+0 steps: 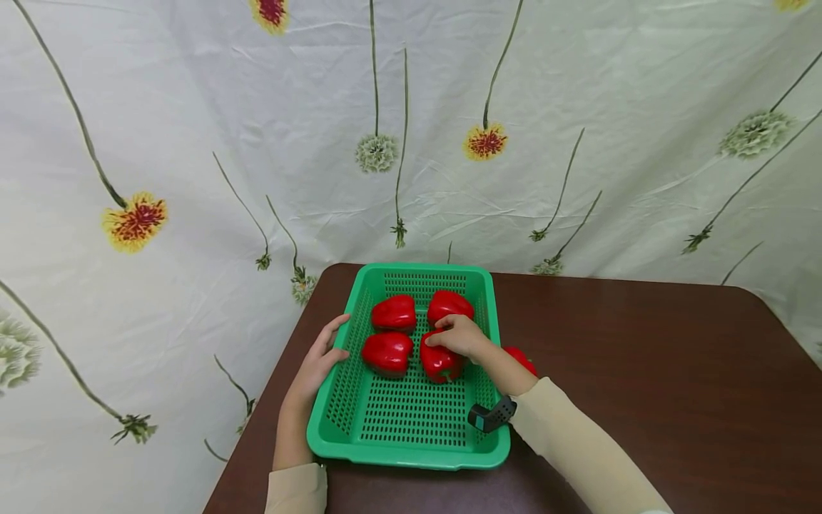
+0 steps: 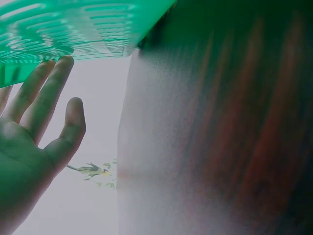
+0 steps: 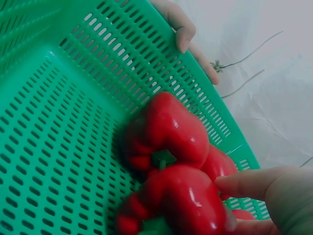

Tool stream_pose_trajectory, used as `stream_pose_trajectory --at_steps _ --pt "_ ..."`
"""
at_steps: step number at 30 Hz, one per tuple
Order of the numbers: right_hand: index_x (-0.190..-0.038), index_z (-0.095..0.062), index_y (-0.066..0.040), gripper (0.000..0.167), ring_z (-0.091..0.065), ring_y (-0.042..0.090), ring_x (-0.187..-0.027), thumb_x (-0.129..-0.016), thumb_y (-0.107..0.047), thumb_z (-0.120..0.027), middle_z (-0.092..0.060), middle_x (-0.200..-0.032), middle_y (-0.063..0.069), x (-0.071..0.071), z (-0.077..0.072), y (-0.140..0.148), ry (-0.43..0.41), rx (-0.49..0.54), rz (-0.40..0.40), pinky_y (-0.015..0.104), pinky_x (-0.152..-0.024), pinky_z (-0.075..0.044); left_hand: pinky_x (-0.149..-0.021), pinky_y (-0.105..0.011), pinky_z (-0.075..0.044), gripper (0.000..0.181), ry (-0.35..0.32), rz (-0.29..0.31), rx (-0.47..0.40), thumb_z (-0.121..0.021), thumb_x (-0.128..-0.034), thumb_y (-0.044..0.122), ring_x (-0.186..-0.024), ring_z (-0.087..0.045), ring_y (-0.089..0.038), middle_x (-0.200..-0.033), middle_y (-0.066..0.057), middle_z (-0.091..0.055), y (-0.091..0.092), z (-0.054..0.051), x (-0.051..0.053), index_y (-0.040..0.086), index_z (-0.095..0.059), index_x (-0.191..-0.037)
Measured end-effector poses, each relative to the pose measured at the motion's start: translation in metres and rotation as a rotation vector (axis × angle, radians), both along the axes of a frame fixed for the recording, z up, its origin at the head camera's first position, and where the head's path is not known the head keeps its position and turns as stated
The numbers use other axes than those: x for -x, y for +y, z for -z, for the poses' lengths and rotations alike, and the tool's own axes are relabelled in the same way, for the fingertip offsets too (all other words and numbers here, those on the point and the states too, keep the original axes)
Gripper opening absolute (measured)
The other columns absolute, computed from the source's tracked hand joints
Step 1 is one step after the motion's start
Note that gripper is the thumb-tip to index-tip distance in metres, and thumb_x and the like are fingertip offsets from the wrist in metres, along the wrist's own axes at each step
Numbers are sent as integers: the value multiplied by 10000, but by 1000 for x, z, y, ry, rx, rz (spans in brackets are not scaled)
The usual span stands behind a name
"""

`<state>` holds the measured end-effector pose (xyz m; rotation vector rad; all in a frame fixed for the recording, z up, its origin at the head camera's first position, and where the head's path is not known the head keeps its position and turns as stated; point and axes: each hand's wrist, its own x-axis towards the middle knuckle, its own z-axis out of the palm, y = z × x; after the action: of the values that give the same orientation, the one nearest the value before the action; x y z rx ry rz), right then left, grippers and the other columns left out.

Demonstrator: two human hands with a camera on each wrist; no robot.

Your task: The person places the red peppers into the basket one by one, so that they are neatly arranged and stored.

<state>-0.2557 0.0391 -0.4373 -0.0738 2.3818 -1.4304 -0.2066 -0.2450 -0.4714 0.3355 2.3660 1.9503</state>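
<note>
A green plastic basket (image 1: 411, 460) with slotted walls stands on the table, several red bell peppers in it. My right hand (image 1: 464, 338) reaches over its right side and grips the front right bell pepper (image 1: 442, 369), thumb on top; the other fingers are partly hidden. Behind that lies another bell pepper (image 1: 449, 303), and to the left are two more, a rear bell pepper (image 1: 394, 313) and a front bell pepper (image 1: 387, 353). My left hand (image 1: 313, 370) holds the left rim, thumb over the edge, fingers against the outer wall (image 2: 107, 36).
Just outside the basket's right wall, a further red bell pepper (image 1: 521, 359) shows, partly covered by the right forearm. The dark brown table (image 1: 655, 371) extends to the right. A white cloth (image 1: 308, 107) with printed flowers hangs behind and at the left.
</note>
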Motion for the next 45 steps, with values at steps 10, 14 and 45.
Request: stream_pose_trajectory --at_steps 10,14,45 --pt "-1167 -626 19 392 -561 314 -1032 -846 -186 -719 -597 -1155 154 -1 -1 -2 39 20 18 423 -773 -530 -904 -267 -382 635 -11 3 -23 -438 -935 2 -1449 -168 -274 -1616 -78 -131 0 -2 -1 131 -287 -1538" --pt "-1175 -626 17 387 -557 303 -1036 -855 -182 -713 -601 -1134 141 -1 -6 -2 41 42 31 415 -785 -524 -918 -285 -375 634 -10 4 -28 -437 -936 -3 -1446 -176 -278 -1614 -81 -133 0 -2 0 127 -285 -1538" --pt "-1293 -582 30 413 -590 332 -1144 -951 -198 -618 -601 -1256 177 -31 -42 79 100 342 132 449 -960 -454 -884 -257 -402 651 -16 -3 -30 -428 -932 -13 -1373 -293 -282 -1594 -72 -198 1 -2 -1 155 -281 -1543"
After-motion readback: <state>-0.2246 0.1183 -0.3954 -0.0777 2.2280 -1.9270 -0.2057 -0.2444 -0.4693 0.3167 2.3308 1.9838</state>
